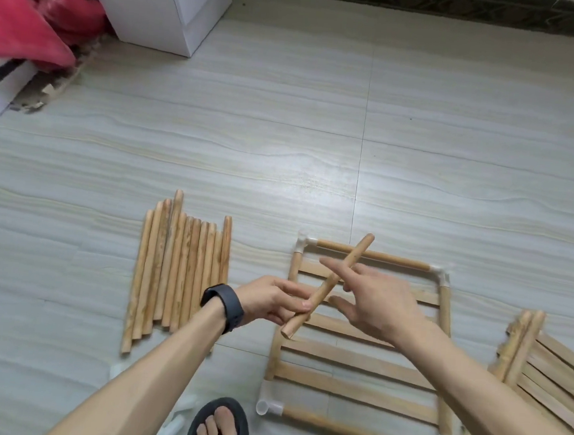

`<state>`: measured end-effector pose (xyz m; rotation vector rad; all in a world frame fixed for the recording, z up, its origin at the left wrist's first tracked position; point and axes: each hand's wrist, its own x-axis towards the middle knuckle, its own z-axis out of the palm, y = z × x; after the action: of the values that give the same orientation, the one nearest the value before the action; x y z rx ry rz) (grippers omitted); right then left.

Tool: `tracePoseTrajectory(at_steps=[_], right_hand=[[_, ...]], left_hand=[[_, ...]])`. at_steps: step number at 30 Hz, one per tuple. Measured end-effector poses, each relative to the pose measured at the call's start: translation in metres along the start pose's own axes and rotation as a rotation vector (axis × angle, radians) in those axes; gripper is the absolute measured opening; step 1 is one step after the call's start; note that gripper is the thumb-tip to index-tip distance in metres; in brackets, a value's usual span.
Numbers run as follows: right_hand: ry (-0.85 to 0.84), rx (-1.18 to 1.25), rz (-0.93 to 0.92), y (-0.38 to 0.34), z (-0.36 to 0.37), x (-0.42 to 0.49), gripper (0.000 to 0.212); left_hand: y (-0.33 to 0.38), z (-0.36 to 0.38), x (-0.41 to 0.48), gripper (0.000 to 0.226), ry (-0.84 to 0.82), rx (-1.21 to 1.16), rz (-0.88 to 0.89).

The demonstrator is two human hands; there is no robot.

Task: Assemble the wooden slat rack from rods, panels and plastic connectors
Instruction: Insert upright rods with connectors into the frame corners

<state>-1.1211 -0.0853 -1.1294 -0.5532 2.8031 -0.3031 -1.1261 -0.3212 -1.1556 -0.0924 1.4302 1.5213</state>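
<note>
L hand (272, 302) pinches one rod (354, 255) near its lower end, thumb on top, fingers curled under. Black watch (225, 307) on that wrist. R hand (378, 300) is spread, fingers straight, index reaching to the rod's mid-length; touching or just shy of it, can't tell. Rod is up in the air, tilted, upper tip pointing to 1 o'clock, above the part-built frame (395, 259).

Handling, my guess: rod is light, stiff, dry wood, not slippery, and OK w/ a firm grip. Best held near the end that goes into a socket, so the push runs straight. A mid-length hold would wobble more. White connectors (302, 246) are plastic, prob. a tight push fit, and could crack if a rod goes in skewed.

Frame lies flat under the hands and on toward 5 o'clock: rods round the edge, slats across, connectors at the corners. Near-left one shows an open socket. Spare rods (178, 270) lie side by side at 9 o'clock. Second slat panel (548, 368) at 3 o'clock, partly out of shot.

Floor (285, 131): pale glossy tile, hard and smooth, so rods may roll. Sandalled foot (217, 424) at 6 o'clock. White cabinet (165, 5) at 11, pink cloth (30, 15) at 10.
</note>
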Motion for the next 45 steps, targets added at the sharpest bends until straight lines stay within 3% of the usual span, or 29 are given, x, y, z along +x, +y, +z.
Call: tracePoseTrajectory(at_steps=[2, 4, 6, 7, 9, 12, 16, 23, 32, 36, 45], right_hand=[[0.006, -0.206, -0.04, 0.007, -0.001, 0.011, 0.032], [0.047, -0.234, 0.032, 0.022, -0.005, 0.021, 0.025], [0.091, -0.036, 0.192, 0.037, -0.016, 0.033, 0.022], [0.09, 0.129, 0.27, 0.042, -0.023, 0.039, 0.026], [0.11, 0.452, 0.355, 0.043, -0.033, 0.053, 0.035], [0.212, 0.683, 0.37, 0.032, -0.04, 0.071, 0.038], [0.261, 0.81, 0.341, 0.013, -0.041, 0.09, 0.034], [0.24, 0.803, 0.372, 0.0, -0.013, 0.106, 0.033], [0.153, 0.363, 0.113, -0.015, -0.007, 0.124, 0.029], [0.116, 0.323, 0.151, -0.02, -0.007, 0.14, 0.029], [0.218, 0.43, 0.215, -0.028, 0.006, 0.128, 0.032]], left_hand=[[0.0, 0.002, 0.007, 0.036, 0.005, 0.016, 0.035], [-0.004, 0.004, 0.017, 0.042, 0.178, 0.038, 0.102], [-0.015, 0.001, 0.034, 0.05, 0.498, 0.272, 0.131], [-0.022, 0.0, 0.042, 0.06, 0.617, 0.517, 0.09], [-0.041, -0.001, 0.062, 0.075, 0.683, 0.925, 0.016], [-0.072, 0.003, 0.085, 0.074, 0.677, 1.147, -0.001], [-0.092, 0.004, 0.093, 0.073, 0.742, 1.15, 0.022], [-0.096, 0.004, 0.097, 0.075, 0.759, 1.168, 0.026], [-0.094, 0.006, 0.101, 0.069, 0.785, 1.187, -0.011], [-0.097, 0.009, 0.102, 0.068, 0.798, 1.196, -0.009], [-0.084, 0.012, 0.095, 0.065, 0.747, 1.222, -0.076]])
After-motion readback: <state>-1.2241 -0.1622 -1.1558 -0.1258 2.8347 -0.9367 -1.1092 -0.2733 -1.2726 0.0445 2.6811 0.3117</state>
